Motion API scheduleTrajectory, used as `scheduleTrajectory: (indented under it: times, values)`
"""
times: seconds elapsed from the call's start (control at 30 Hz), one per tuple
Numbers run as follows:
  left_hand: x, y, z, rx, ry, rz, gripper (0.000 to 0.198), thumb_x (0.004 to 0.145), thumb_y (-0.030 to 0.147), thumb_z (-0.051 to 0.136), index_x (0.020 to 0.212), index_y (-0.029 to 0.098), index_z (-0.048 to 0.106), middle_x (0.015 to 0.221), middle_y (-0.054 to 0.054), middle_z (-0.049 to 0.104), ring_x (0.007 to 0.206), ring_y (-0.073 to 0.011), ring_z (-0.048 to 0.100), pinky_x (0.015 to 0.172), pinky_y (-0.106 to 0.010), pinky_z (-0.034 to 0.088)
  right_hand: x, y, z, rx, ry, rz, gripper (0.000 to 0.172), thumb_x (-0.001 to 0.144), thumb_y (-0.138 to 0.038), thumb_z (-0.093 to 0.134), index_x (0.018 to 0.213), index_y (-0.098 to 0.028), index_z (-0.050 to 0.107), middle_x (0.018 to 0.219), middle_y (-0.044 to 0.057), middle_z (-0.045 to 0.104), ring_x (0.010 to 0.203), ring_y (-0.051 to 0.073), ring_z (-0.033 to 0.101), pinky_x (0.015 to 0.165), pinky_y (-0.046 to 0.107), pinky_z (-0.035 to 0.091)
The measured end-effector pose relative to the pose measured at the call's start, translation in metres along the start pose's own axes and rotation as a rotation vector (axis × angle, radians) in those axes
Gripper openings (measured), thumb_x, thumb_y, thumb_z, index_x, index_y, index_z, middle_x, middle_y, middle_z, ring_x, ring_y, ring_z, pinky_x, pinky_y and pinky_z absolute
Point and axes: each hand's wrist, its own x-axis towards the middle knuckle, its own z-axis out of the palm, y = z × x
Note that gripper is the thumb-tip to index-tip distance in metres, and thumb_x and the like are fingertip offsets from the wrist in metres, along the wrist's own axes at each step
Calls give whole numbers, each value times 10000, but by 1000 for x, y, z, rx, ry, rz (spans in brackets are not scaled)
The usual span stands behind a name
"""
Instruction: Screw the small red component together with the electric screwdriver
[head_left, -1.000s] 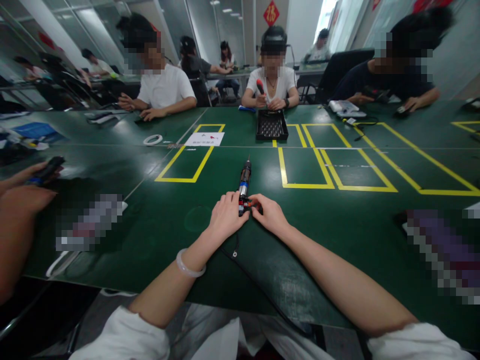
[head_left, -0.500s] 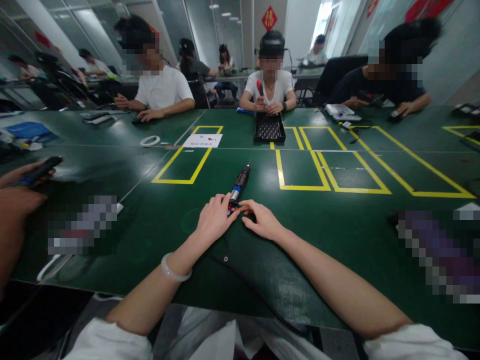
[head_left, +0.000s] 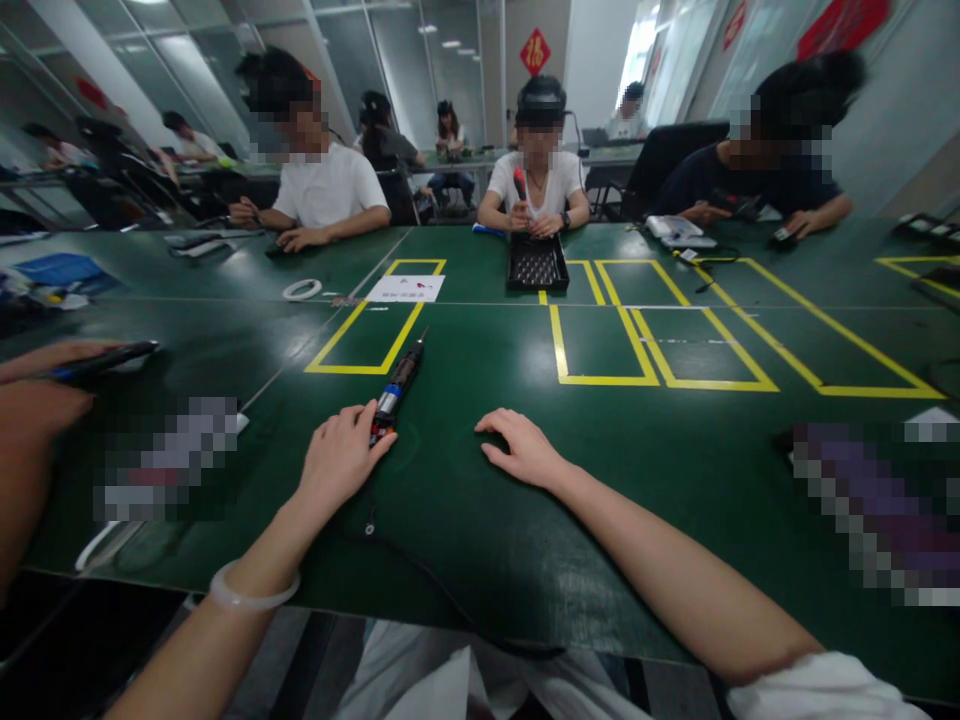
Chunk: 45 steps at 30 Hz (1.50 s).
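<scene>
My left hand (head_left: 343, 452) is wrapped over the rear end of an electric screwdriver (head_left: 395, 393). The tool has a dark body with a blue and silver band, and its thin bit points forward and slightly right. A bit of red shows by my thumb; the rest of that end is hidden under the palm. From there a black cord (head_left: 435, 583) runs back over the table edge towards me. To the right, my right hand (head_left: 523, 448) rests on the green table (head_left: 450, 480) with nothing in it, thumb and fingers apart.
Yellow tape outlines (head_left: 607, 381) mark the table ahead. A paper sheet (head_left: 407, 288) and a white ring-shaped roll (head_left: 301, 289) lie left of centre. Across, a person sits behind a black tray (head_left: 538, 264). A co-worker's hand at left holds a dark tool (head_left: 112, 360). Blurred-out devices lie at both sides.
My left hand has moved left along the table with the electric screwdriver and its cord. My right hand has stayed in place and is now apart from the tool.
</scene>
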Motion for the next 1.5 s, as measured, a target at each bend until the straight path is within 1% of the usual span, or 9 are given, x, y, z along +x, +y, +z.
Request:
scheduleTrajectory:
  times: [0.23,0.4,0.5,0.67,0.93,1.03,1.17,1.37,1.5]
  values:
    - [-5,-77,11,82,-41,-164,669,929,568,263,1399,109,390,1301,-224,526,1107,-402,537,896,-492,420,1,3,2,-20,-7,-7,205,880,-201,573,1083,-192,596,1129,79,627,1070,216,564,930,370,429]
    - [-6,-113,14,92,-65,-235,636,913,568,310,1362,130,417,1295,-212,537,1139,-412,514,903,-479,392,1,6,5,-36,3,-28,180,881,-187,574,1059,-189,605,1116,78,627,1060,212,561,925,369,421]
    - [-8,-118,11,105,-21,-283,571,895,519,381,1313,139,465,1262,-200,559,1107,-404,517,875,-457,389,0,6,6,-36,7,-37,170,884,-185,575,1051,-191,608,1109,76,628,1053,209,561,917,365,421]
    - [-14,-104,5,93,128,-273,479,853,456,438,1195,135,533,1148,-178,577,1006,-378,550,742,-383,398,0,6,5,-43,7,-38,169,883,-180,581,1049,-191,611,1107,77,629,1039,209,561,904,363,421]
    - [-9,-101,-3,188,99,-327,354,907,441,347,973,172,568,927,-94,625,845,-270,576,707,-342,413,1,7,6,-68,4,-40,158,888,-185,576,1040,-189,617,1107,75,634,1030,212,558,885,361,421]
    - [0,-88,-12,147,158,-274,362,911,427,361,1033,164,579,958,-106,646,886,-281,588,764,-367,433,1,6,6,-72,2,-33,150,885,-186,580,1030,-193,620,1095,72,639,1018,213,560,881,364,424]
    - [17,-38,-22,-199,130,-124,402,923,454,370,1089,172,603,997,-108,682,904,-269,629,793,-360,457,2,4,5,-57,5,-29,157,886,-184,574,1036,-194,615,1087,77,639,1015,217,564,877,371,430]
    - [46,57,-27,-936,-175,222,437,909,478,433,1170,186,626,975,-62,696,886,-196,635,828,-312,465,2,7,6,167,90,45,411,865,-134,545,1263,-215,481,1054,48,627,876,149,596,838,321,466]
    - [54,91,-26,-1132,-391,377,480,904,429,472,1295,168,569,927,-50,653,836,-169,586,793,-302,451,3,12,7,309,138,96,437,873,-163,532,1295,-221,434,946,10,614,737,116,576,723,265,470]
